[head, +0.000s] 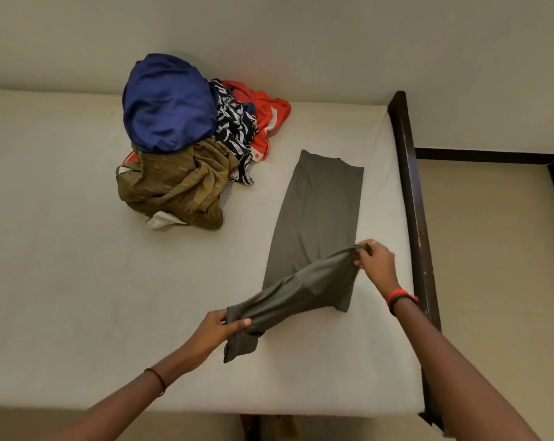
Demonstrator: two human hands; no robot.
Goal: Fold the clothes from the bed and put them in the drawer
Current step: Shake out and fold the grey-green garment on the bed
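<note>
Right of centre on the mattress (78, 265): grey-green garment (317, 214), folded lengthwise into a long narrow strip. Its far end lies flat toward the upper middle of the frame. Its near end is lifted off the mattress and stretched between both hands.

Left hand (224, 326), lower centre: fingers and thumb curled round one corner of the raised end, with a short flap of cloth hanging below the grip. Thin dark band (156, 378) on that wrist.

Right hand (376, 262), centre right: fingertips pinching the opposite corner, bunched, held higher in the frame than the left. Red and dark wristbands (400, 297) on that wrist.

Upper left of the frame: pile of unfolded clothes, well apart from the strip.
- Blue garment (169, 103) on top, rounded heap.
- Olive-brown garment (174, 186) below it, crumpled, nearest the camera.
- Black-and-white patterned cloth (234, 128) to the right of the blue.
- Red-orange garment (266, 119) at the far right of the pile, with white markings.
- Small white scrap (161, 221) poking out under the brown.

Right edge of the mattress: dark wooden bed frame (411, 192), scuffed. Tan floor (492, 249) beyond it. Pale wall (301, 36) across the top of the frame.
</note>
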